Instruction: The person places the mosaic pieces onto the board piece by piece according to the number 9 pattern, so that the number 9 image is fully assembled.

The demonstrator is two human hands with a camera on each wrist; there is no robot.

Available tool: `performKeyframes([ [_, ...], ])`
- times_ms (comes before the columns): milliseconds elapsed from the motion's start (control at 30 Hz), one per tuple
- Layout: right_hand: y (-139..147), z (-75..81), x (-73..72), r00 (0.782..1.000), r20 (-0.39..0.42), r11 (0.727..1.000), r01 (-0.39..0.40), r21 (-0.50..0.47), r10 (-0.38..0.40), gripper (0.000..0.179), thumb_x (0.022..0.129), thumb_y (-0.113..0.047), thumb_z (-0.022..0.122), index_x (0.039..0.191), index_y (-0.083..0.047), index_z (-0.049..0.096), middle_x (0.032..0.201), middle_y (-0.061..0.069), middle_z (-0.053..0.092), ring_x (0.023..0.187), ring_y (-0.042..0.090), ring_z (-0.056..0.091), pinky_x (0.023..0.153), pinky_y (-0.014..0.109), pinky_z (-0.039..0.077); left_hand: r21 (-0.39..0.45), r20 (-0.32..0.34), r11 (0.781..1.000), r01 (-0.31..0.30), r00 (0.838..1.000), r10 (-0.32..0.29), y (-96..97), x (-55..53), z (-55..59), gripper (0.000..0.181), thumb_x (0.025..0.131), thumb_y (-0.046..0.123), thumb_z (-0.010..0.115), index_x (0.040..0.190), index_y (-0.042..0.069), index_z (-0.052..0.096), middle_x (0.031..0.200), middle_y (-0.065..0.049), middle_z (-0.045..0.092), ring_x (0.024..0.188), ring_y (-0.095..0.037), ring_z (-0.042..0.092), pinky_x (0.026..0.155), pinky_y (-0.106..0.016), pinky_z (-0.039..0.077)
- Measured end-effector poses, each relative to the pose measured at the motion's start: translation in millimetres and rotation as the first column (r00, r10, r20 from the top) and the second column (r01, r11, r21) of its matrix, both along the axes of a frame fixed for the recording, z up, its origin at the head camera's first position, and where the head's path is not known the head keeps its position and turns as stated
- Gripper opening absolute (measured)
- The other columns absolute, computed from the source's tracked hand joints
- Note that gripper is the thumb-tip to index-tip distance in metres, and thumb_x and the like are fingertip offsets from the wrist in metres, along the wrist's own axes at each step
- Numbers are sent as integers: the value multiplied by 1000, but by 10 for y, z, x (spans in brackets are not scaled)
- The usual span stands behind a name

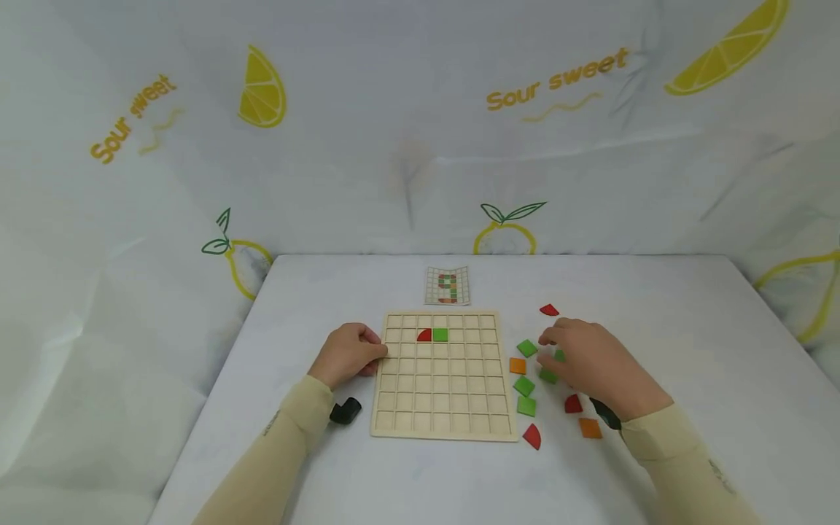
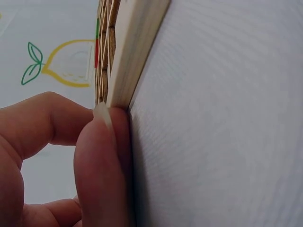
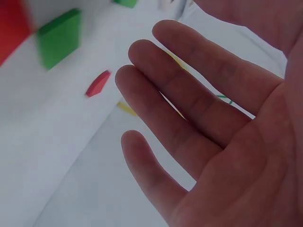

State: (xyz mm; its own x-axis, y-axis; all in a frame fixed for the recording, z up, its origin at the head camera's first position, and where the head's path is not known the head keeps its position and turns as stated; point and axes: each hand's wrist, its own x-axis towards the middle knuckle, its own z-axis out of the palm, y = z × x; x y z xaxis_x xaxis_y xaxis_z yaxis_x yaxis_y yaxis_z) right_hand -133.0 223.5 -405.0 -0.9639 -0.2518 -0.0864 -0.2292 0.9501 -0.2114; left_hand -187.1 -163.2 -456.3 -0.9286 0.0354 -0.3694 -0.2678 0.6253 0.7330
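On grid board (image 1: 441,384), red quarter-circle (image 1: 426,336), corner pointing near-right

Here's the gridded board (image 1: 441,384), pale wood, matt on top, its edge banded in layers like plywood! Right of the board, coloured tiles (image 1: 527,348), smooth-faced, wood or plastic, hard to tell. Just beyond the board, a printed card (image 1: 431,295), thin and papery. Under the board, a white table covering (image 1: 354,474), finely textured like weave. Far behind the board, a creased, faintly shiny sheet (image 1: 367,146); nearer than it, matt cloth sleeves (image 1: 262,459).
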Motion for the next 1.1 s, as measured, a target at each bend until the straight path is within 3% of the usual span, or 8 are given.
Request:
performKeyframes([
  [333,121,-60,422,998,65,999,3,34,-6,28,88,-30,90,111,-15,82,105,-1,75,98,24,70,93,53,62,13,2,1000,3,1000,-3,-50,12,26,17,94,23,78,103,10,71,80,-5,74,67,-14,71,64,-26,58],
  [600,-101,-122,714,996,3,995,-89,44,89,25,83,-32,94,103,-24,82,98,-12,70,99,14,67,100,49,59,17,2,1000,-2,1000,2,-65,3,45,18,94,23,78,103,9,71,81,-5,74,68,-15,71,65,-26,59],
  [867,-240,-214,839,991,-31,988,-124,98,127,22,84,-42,92,95,-27,80,87,-17,62,90,7,59,98,43,55,25,11,1000,5,1000,-5,-41,7,31,18,93,22,78,103,9,71,80,-4,74,67,-14,71,64,-26,59],
  [1100,-278,-238,855,992,-14,984,-120,131,123,29,82,-43,94,97,-23,80,83,-14,59,92,12,61,102,47,55,34,1,999,2,1000,-2,-10,17,43,16,93,22,78,101,10,71,79,-5,74,66,-14,71,64,-26,59],
])
